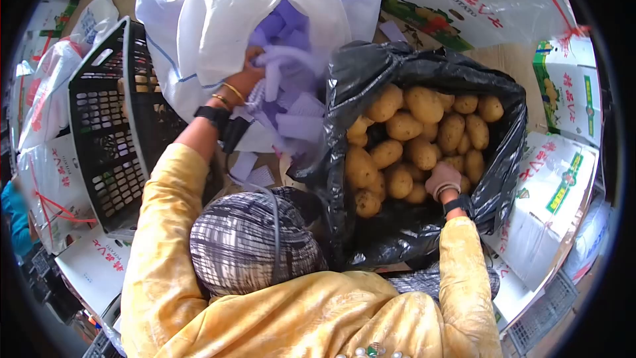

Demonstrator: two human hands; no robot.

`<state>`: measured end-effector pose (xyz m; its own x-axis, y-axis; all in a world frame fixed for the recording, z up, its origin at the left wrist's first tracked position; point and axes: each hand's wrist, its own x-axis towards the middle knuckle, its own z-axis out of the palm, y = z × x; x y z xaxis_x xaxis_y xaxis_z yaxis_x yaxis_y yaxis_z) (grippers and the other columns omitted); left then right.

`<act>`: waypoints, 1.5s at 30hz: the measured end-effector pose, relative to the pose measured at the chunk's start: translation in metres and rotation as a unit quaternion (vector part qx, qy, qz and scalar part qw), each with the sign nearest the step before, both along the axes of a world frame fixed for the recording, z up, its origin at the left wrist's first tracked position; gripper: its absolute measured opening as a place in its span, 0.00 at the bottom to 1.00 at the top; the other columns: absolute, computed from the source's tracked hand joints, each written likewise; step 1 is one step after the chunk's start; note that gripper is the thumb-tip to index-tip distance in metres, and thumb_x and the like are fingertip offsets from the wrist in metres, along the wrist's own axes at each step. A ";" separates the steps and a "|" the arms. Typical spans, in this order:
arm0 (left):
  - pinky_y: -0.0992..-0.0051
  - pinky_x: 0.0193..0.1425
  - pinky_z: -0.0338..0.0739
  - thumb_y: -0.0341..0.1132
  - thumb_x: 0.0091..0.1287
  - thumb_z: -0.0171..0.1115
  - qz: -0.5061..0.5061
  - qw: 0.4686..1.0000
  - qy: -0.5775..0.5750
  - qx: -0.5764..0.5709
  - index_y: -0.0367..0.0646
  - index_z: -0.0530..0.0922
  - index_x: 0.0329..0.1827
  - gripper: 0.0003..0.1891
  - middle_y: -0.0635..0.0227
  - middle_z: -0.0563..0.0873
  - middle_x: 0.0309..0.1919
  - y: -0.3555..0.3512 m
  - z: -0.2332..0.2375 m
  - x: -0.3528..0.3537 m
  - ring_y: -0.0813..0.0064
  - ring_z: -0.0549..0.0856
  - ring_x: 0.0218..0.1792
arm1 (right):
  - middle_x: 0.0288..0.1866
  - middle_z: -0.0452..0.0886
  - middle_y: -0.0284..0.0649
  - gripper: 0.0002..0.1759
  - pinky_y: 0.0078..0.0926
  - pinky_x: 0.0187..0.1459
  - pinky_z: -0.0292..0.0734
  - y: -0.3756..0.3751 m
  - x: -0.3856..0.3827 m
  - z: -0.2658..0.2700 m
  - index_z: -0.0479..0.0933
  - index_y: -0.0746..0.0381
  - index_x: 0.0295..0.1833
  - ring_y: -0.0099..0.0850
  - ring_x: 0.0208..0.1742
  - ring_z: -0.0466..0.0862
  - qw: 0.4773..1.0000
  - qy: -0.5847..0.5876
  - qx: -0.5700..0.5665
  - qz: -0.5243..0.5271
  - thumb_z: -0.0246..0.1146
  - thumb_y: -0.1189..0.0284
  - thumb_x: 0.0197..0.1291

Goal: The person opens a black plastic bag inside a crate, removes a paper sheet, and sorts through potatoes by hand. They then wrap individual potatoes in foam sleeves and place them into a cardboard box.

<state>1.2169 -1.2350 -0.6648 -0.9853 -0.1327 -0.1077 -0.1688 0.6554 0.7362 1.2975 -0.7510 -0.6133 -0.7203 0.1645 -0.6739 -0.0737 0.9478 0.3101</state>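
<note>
My left hand (pixel 248 74) reaches into the mouth of a white woven sack (pixel 199 33), its fingers closed on pale purple foam net sleeves (pixel 291 63). More purple foam sleeves (pixel 301 119) spill out of the sack below it. My right hand (pixel 442 182) rests among potatoes (pixel 423 105) in a box lined with a black plastic bag (pixel 368 69). Its fingers curl down around a potato, which the hand mostly hides. The potatoes lie bare and piled up toward the far side of the box.
A black plastic crate (pixel 109 126) stands on edge at the left. White printed potato cartons (pixel 553 205) line the right side, and another carton (pixel 477 0) under clear plastic is at the top right. Loose foam pieces (pixel 252 169) lie by my knee.
</note>
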 end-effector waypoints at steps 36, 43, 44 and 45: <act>0.73 0.56 0.74 0.37 0.65 0.58 -0.234 0.968 -0.086 0.023 0.39 0.76 0.54 0.17 0.55 0.82 0.46 0.045 0.043 -0.096 0.64 0.81 0.49 | 0.49 0.83 0.45 0.20 0.37 0.52 0.78 0.020 -0.021 -0.016 0.83 0.55 0.45 0.45 0.53 0.81 0.994 -0.049 -0.077 -0.056 0.65 0.63 0.42; 0.62 0.70 0.60 0.40 0.55 0.70 -0.029 0.983 -0.167 0.067 0.39 0.69 0.64 0.34 0.48 0.63 0.67 -0.066 -0.070 0.035 0.56 0.65 0.68 | 0.47 0.83 0.44 0.22 0.36 0.52 0.78 0.027 -0.018 -0.031 0.83 0.50 0.46 0.45 0.52 0.81 0.997 -0.019 -0.058 -0.045 0.67 0.59 0.41; 0.62 0.70 0.60 0.46 0.49 0.73 -0.050 0.995 -0.090 0.018 0.37 0.64 0.67 0.43 0.46 0.61 0.68 -0.057 -0.080 0.055 0.53 0.61 0.69 | 0.47 0.83 0.43 0.22 0.36 0.51 0.78 0.024 -0.022 -0.028 0.83 0.50 0.46 0.44 0.52 0.81 0.996 -0.040 -0.060 -0.058 0.68 0.58 0.41; 0.61 0.70 0.61 0.53 0.42 0.75 -0.070 0.997 -0.014 -0.030 0.36 0.59 0.70 0.53 0.45 0.58 0.70 -0.044 -0.088 0.070 0.49 0.58 0.71 | 0.46 0.84 0.43 0.23 0.35 0.50 0.78 0.020 -0.023 -0.026 0.83 0.50 0.46 0.44 0.51 0.81 0.994 -0.061 -0.061 -0.070 0.68 0.56 0.41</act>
<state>1.2873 -1.2792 -0.7532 -0.9913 -0.0020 -0.1315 -0.0931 0.7168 0.6910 1.2743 -0.7306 -0.6393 -0.6073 0.1681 -0.7765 0.0311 0.9816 0.1882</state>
